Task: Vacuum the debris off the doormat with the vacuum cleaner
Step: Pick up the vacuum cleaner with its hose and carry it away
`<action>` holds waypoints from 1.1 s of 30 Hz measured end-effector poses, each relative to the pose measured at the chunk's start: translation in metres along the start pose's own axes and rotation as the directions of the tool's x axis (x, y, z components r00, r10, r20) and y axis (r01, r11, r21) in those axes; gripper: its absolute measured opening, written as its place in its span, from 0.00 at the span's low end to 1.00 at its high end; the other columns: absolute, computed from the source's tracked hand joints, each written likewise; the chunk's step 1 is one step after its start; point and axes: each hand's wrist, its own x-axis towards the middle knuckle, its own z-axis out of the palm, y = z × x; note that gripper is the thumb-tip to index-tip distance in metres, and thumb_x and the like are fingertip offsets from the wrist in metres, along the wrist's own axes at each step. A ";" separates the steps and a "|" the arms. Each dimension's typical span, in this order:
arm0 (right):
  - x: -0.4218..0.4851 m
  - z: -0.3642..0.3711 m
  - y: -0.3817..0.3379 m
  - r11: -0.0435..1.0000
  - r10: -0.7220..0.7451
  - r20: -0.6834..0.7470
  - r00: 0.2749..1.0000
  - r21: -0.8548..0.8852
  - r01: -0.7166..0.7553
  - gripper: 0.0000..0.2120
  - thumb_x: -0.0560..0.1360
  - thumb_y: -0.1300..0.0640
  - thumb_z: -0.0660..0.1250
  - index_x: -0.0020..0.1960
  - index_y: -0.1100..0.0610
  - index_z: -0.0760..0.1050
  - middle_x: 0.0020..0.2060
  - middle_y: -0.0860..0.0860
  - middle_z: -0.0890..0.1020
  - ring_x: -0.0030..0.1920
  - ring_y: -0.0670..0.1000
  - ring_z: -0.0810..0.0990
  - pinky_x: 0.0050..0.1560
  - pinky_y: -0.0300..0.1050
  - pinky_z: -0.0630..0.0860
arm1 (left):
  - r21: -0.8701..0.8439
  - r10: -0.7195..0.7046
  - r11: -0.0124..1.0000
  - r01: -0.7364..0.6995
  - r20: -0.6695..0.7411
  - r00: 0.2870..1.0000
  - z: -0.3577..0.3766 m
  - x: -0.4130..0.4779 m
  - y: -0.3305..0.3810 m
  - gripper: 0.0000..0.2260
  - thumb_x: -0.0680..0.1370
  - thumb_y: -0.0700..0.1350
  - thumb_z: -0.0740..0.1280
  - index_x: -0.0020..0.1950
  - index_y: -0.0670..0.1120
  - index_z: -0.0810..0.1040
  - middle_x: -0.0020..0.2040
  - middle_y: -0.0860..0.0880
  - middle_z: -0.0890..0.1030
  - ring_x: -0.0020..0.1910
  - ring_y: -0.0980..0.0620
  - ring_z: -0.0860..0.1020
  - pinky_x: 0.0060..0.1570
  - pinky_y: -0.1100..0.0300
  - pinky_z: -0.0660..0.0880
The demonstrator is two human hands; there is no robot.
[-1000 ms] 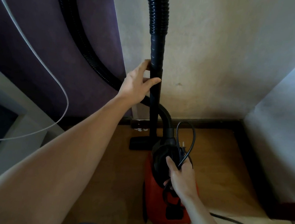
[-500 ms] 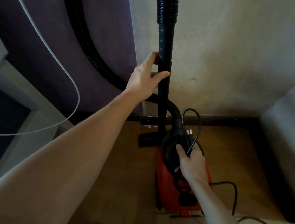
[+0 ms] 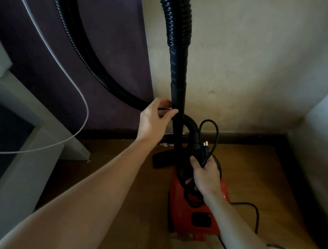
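Observation:
A red canister vacuum cleaner (image 3: 207, 213) stands on the wooden floor near the wall. Its black wand (image 3: 177, 109) rises upright from the floor nozzle (image 3: 161, 160), and the ribbed hose (image 3: 178, 16) loops up and back down at the left. My left hand (image 3: 153, 121) is wrapped around the wand at mid height. My right hand (image 3: 206, 172) grips the vacuum's top handle together with a loop of black power cord (image 3: 211, 132) and its plug. No doormat is in view.
A purple panel (image 3: 67, 46) leans on the wall at left, crossed by a white cable (image 3: 68, 78). Grey furniture (image 3: 18, 151) stands at left, a pale wall or cabinet (image 3: 323, 148) at right. Black cord (image 3: 254, 215) trails on the floor behind the vacuum.
My left hand has slid lower down the wand. The view has shifted so the vacuum sits further right; my right hand keeps hold of the handle and cord.

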 end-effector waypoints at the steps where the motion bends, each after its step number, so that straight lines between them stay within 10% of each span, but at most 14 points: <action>1: -0.001 -0.001 0.000 1.000 -0.001 -0.008 1.000 -0.010 0.001 0.03 0.82 0.48 0.67 0.52 0.43 0.72 0.42 0.54 0.86 0.39 0.57 0.86 0.37 0.50 0.78 | 0.004 -0.004 1.000 0.004 -0.013 1.000 0.000 -0.005 0.000 0.10 0.78 0.47 0.72 0.58 0.49 0.79 0.51 0.57 0.82 0.52 0.59 0.82 0.56 0.55 0.81; 12: -0.011 -0.006 -0.003 0.990 -0.041 0.001 0.999 -0.137 0.041 0.14 0.81 0.52 0.70 0.63 0.48 0.70 0.36 0.51 0.85 0.29 0.46 0.84 0.29 0.41 0.79 | -0.184 -0.176 0.971 0.149 -0.143 0.974 0.004 -0.044 -0.009 0.14 0.78 0.45 0.72 0.63 0.47 0.77 0.50 0.51 0.83 0.48 0.56 0.84 0.53 0.51 0.83; 22: -0.017 -0.015 -0.015 0.929 0.013 0.018 1.000 -0.370 -0.005 0.25 0.78 0.45 0.71 0.69 0.53 0.67 0.50 0.50 0.79 0.46 0.55 0.82 0.44 0.53 0.83 | 0.028 -0.038 0.999 0.035 0.114 0.993 -0.011 -0.074 -0.016 0.29 0.81 0.41 0.68 0.79 0.54 0.62 0.72 0.53 0.71 0.67 0.59 0.73 0.52 0.79 0.72; 29: -0.021 -0.022 -0.019 0.912 -0.005 0.033 0.999 -0.409 0.018 0.24 0.79 0.47 0.70 0.70 0.55 0.67 0.51 0.51 0.79 0.46 0.54 0.79 0.43 0.49 0.80 | 0.287 0.031 0.954 -0.085 0.187 0.982 -0.019 -0.077 -0.018 0.33 0.82 0.49 0.67 0.83 0.54 0.54 0.78 0.52 0.65 0.74 0.57 0.65 0.69 0.60 0.70; 33: -0.021 -0.020 -0.016 0.884 -0.083 0.037 0.996 -0.458 0.091 0.25 0.79 0.46 0.70 0.71 0.55 0.68 0.58 0.53 0.80 0.56 0.56 0.81 0.49 0.50 0.80 | 0.608 0.206 0.726 -0.319 0.250 0.946 -0.022 -0.091 -0.018 0.34 0.82 0.55 0.64 0.83 0.48 0.53 0.78 0.47 0.67 0.74 0.50 0.68 0.67 0.59 0.70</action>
